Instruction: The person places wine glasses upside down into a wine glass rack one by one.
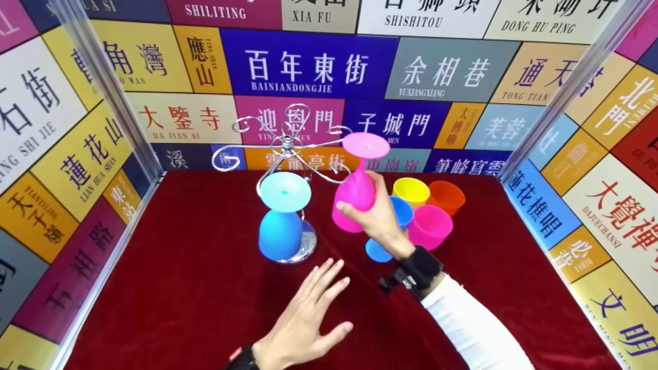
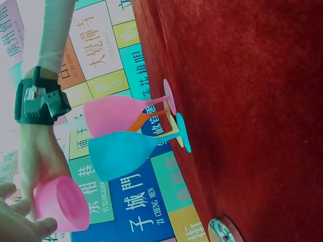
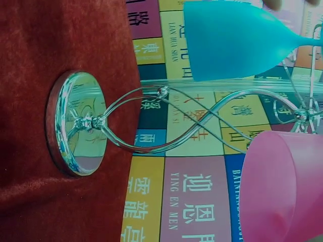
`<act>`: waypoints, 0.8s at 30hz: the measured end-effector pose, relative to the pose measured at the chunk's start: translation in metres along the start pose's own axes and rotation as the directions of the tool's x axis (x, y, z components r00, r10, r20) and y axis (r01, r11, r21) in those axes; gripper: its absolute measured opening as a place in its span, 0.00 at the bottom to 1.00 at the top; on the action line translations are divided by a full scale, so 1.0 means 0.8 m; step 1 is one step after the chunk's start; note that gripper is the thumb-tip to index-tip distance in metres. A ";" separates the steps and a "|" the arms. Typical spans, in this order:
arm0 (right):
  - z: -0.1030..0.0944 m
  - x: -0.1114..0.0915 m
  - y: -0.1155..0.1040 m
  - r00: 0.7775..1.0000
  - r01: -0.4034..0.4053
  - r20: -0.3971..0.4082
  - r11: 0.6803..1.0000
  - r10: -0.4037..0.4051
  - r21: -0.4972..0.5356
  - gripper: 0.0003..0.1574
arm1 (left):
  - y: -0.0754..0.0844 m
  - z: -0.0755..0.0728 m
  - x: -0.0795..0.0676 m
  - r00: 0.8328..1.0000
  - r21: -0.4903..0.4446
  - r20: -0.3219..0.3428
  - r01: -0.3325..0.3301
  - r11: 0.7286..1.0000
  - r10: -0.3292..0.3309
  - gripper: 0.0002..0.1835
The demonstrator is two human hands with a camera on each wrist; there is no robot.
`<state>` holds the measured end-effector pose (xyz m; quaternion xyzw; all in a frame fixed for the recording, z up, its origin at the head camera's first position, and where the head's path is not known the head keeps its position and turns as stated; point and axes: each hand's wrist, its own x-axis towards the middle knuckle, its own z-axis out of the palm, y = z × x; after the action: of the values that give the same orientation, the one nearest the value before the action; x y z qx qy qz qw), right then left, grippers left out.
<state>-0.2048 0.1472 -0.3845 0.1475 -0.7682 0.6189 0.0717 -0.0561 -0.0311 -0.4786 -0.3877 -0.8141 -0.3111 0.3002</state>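
Note:
My right hand [image 1: 378,213] grips a pink plastic goblet [image 1: 354,198] by its bowl, upside down with its foot uppermost. This goblet's stem is beside one curled arm of a silver wire glass rack [image 1: 288,146]. From the rack's near arm a blue goblet [image 1: 281,234] hangs upside down, above the shiny round base [image 3: 83,126]. My left hand [image 1: 308,321] holds nothing, its fingers stretched out over the cloth in front of the rack. In the left wrist view the pink goblet's open mouth [image 2: 73,204] shows beyond the left fingers.
Several goblets stand upright to the right of the rack: a pink one [image 1: 431,228], a blue one [image 1: 402,209], a yellow one [image 1: 411,191] and an orange one [image 1: 450,195]. Dark red cloth [image 1: 180,288] covers the table. Walls printed with signs [image 1: 308,67] enclose the back and sides.

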 end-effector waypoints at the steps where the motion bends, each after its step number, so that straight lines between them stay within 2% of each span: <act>1: 0.002 0.000 -0.006 1.000 -0.005 0.008 1.000 0.005 -0.002 0.52 | 0.000 0.000 0.000 1.000 0.001 0.001 -0.002 1.000 0.002 0.36; 5: 0.011 0.000 -0.025 0.999 -0.020 0.038 0.999 0.021 -0.026 0.51 | 0.000 0.000 0.000 1.000 0.003 -0.004 -0.020 1.000 0.020 0.35; 16: 0.034 0.006 -0.025 0.994 -0.019 0.108 0.996 0.028 -0.082 0.52 | 0.000 0.002 -0.002 1.000 -0.016 0.002 -0.030 0.999 0.030 0.33; 24: 0.050 0.025 0.021 0.992 0.021 0.122 0.996 -0.010 -0.086 0.54 | -0.001 0.003 -0.004 1.000 -0.013 -0.001 -0.031 0.999 0.031 0.33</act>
<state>-0.2262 0.1092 -0.4032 0.1876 -0.7961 0.5742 0.0360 -0.0556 -0.0306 -0.4826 -0.4020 -0.8059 -0.3119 0.3028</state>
